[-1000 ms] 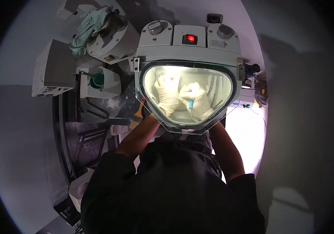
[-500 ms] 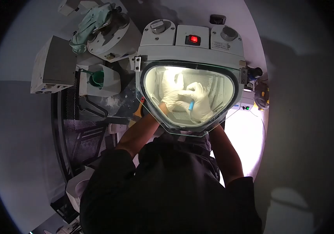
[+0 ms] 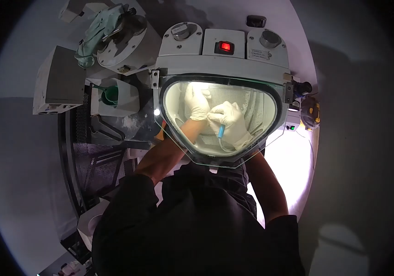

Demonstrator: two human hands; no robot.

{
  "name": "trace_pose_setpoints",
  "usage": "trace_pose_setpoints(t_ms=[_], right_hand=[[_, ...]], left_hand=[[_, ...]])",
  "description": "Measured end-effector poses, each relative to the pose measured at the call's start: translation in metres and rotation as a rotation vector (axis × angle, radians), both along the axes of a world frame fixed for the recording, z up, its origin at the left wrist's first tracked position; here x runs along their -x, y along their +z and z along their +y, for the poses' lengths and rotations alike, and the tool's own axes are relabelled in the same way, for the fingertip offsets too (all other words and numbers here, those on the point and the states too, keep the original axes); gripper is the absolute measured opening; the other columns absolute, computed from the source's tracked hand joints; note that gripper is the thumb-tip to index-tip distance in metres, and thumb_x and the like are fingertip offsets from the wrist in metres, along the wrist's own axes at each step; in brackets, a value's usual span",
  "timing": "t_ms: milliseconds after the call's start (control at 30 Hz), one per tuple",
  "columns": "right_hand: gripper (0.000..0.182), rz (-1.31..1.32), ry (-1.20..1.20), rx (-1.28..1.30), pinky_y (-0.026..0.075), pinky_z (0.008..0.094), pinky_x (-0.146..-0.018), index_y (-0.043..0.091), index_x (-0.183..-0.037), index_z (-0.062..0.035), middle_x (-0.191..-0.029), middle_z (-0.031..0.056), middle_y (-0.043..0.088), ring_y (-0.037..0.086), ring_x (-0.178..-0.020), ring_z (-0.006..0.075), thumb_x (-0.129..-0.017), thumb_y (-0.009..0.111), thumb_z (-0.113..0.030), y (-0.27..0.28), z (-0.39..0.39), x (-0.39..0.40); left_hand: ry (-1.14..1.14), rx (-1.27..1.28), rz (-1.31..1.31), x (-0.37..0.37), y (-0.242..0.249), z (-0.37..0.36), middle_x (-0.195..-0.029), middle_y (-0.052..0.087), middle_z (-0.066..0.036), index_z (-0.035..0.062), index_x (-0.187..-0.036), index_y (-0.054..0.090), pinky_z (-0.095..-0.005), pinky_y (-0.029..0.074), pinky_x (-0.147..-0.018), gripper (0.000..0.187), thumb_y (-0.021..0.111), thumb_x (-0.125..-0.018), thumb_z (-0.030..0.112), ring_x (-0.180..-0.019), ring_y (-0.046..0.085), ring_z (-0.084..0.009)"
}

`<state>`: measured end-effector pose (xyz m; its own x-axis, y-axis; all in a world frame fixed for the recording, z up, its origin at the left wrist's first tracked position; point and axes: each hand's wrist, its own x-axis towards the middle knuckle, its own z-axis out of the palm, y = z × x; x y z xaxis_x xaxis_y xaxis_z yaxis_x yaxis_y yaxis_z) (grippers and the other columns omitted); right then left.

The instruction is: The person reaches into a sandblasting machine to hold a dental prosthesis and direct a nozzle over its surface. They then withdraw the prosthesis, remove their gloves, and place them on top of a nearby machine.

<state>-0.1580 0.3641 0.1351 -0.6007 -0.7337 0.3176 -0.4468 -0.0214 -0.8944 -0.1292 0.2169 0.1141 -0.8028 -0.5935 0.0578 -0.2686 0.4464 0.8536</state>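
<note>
Both hands wear white gloves and are inside a lit blasting cabinet (image 3: pixel 224 66), seen through its clear window. My right hand (image 3: pixel 232 120) is closed around a blasting handpiece (image 3: pixel 221 131); its blue rear end shows below the fingers, with a pale hose (image 3: pixel 223 147) curving down from it. The handpiece's tip is hidden by the fingers. My left hand (image 3: pixel 198 102) is further up and to the left, its fingers curled near the bright lamp. Whatever it holds is too small and washed out to make out. A perforated grid floor (image 3: pixel 222 94) lies beneath the hands.
A red-lit switch (image 3: pixel 225 46) sits between two knobs on the cabinet top. To the left are a white tub (image 3: pixel 130 99) with a green scoop (image 3: pixel 110 94), a grey box (image 3: pixel 61 80), a brush (image 3: pixel 160 134) and a round-lidded machine (image 3: pixel 125 46) with a cloth.
My left hand has turned and its fingers have curled in. My right hand and the handpiece have shifted slightly down and left. The whole view has shifted a little.
</note>
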Motion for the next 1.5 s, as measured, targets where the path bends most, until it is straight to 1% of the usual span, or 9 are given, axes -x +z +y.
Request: trace_pose_setpoints(t_ms=[467,567,667,767,867,1033,1133,1367,1500], right_hand=[[0.017,-0.242,0.379,-0.141,0.053,0.0393,-0.087,0.074,-0.102,-0.0045,-0.097,0.0123,0.072,0.067,-0.094,0.0283,-0.086,0.080,-0.004,0.038,0.011,0.003],[0.018,-0.186,0.245,-0.156,0.053,0.0387,-0.086,0.075,-0.102,-0.0047,-0.096,0.0123,0.072,0.067,-0.094,0.0272,-0.086,0.076,0.002,0.034,0.014,0.001],[0.019,-0.135,0.121,-0.105,0.053,0.0377,-0.085,0.074,-0.102,-0.0030,-0.097,0.0143,0.071,0.067,-0.093,0.0283,-0.086,0.070,0.007,0.021,0.012,0.000],[0.014,-0.349,-0.079,-0.034,0.052,0.0393,-0.088,0.072,-0.101,-0.0012,-0.100,0.0161,0.070,0.067,-0.096,0.0289,-0.090,0.066,0.004,0.012,0.019,-0.003],[0.010,-0.121,-0.173,0.054,0.049,0.0399,-0.095,0.072,-0.101,-0.0012,-0.111,0.0163,0.068,0.064,-0.106,0.0297,-0.092,0.067,-0.001,0.007,0.028,0.012],[0.010,-0.012,-0.371,-0.060,0.048,0.0358,-0.095,0.066,-0.108,-0.0036,-0.111,0.0097,0.061,0.061,-0.103,0.0242,-0.101,0.065,-0.010,0.014,0.038,0.007],[0.011,-0.084,-0.376,-0.073,0.048,0.0356,-0.092,0.063,-0.110,-0.0022,-0.109,0.0102,0.062,0.061,-0.100,0.0232,-0.102,0.065,-0.010,0.011,0.036,0.005],[0.012,-0.123,-0.406,-0.022,0.053,0.0379,-0.079,0.068,-0.104,-0.0022,-0.094,0.0133,0.067,0.067,-0.086,0.0274,-0.099,0.071,-0.013,0.004,0.031,0.004],[0.012,-0.212,-0.312,0.008,0.054,0.0330,-0.074,0.073,-0.105,-0.0033,-0.092,0.0111,0.071,0.069,-0.081,0.0209,-0.095,0.073,-0.011,0.002,0.033,0.006]], left_hand=[[0.141,-0.332,-0.065,0.006,0.021,-0.013,-0.109,0.065,-0.020,0.0025,-0.111,0.069,-0.0422,0.052,-0.088,0.029,0.076,-0.091,0.022,-0.105,0.064,-0.0331],[0.186,-0.405,-0.095,-0.003,0.032,-0.013,-0.106,0.066,-0.019,0.0021,-0.109,0.069,-0.0410,0.053,-0.086,0.026,0.076,-0.091,0.020,-0.103,0.065,-0.0326],[0.023,0.418,0.150,-0.024,0.023,-0.007,-0.087,0.072,-0.016,-0.0010,-0.099,0.074,-0.0398,0.057,-0.081,0.016,0.074,-0.092,0.013,-0.084,0.070,-0.0334],[-0.059,0.162,0.158,-0.050,0.016,-0.014,-0.094,0.074,-0.015,0.0015,-0.105,0.079,-0.0410,0.057,-0.080,0.018,0.075,-0.090,0.011,-0.088,0.072,-0.0318],[-0.426,0.289,-0.035,-0.074,0.021,-0.019,-0.096,0.073,-0.015,0.0029,-0.108,0.079,-0.0400,0.057,-0.082,0.022,0.078,-0.086,0.009,-0.091,0.072,-0.0314],[-0.516,0.210,-0.140,-0.082,0.031,-0.017,-0.098,0.071,-0.013,0.0015,-0.116,0.077,-0.0384,0.056,-0.084,0.035,0.082,-0.081,0.008,-0.094,0.070,-0.0297],[-0.458,0.061,-0.146,-0.083,0.019,-0.012,-0.090,0.071,-0.011,0.0052,-0.108,0.081,-0.0393,0.056,-0.077,0.028,0.082,-0.081,0.009,-0.085,0.070,-0.0282],[-0.432,0.261,0.031,-0.072,0.018,-0.006,-0.085,0.069,-0.010,0.0050,-0.083,0.073,-0.0415,0.054,-0.072,0.008,0.080,-0.081,0.008,-0.081,0.068,-0.0321],[-0.391,0.171,0.106,-0.062,0.011,-0.002,-0.087,0.068,-0.011,0.0056,-0.089,0.073,-0.0428,0.052,-0.078,0.010,0.079,-0.082,0.008,-0.085,0.067,-0.0338]])
